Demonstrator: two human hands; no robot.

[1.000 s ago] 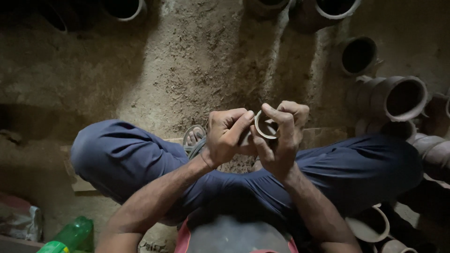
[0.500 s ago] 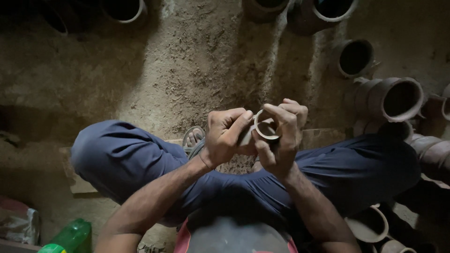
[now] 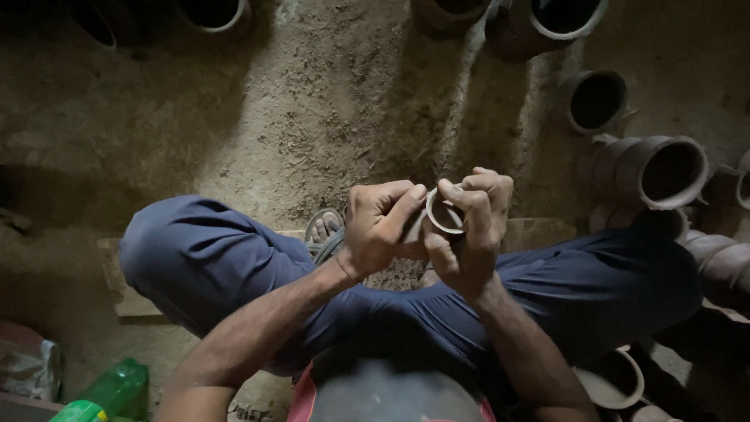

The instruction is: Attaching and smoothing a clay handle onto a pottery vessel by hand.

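Nearest to me, at the bottom left, I see one green plastic bottle [image 3: 109, 391] lying beside a crumpled grey bag [image 3: 31, 367], and at the bottom right one pale-rimmed clay cup [image 3: 613, 379] sits on the ground next to my right thigh. My two legs in dark blue trousers [image 3: 203, 266] are folded, knees spread to either side, and one grey sandal [image 3: 324, 230] shows between the left knee and the hands. Above my lap, both hands meet around one small round clay cup [image 3: 444, 215], held tilted on its side so that its pale rim shows. My left hand [image 3: 379, 227] is curled closed, its thumb stretched across to press on the cup's rim. My right hand [image 3: 473, 227] is wrapped around the cup from the other side, fingers [image 3: 484, 187] bent over the top and the thumb under it, gripping it firmly. Beyond the hands lies the rough earthen floor [image 3: 312, 109], lit in patches. To the right I count two brown clay pots lying on their sides, the larger one [image 3: 660, 172] close to my right knee and a smaller one [image 3: 594, 101] behind it. Farthest away, along the top edge, I count two more clay pots whose rims show clearly, one at the left [image 3: 215, 16] and one at the right [image 3: 566, 16]; other shapes there are too dark to count.
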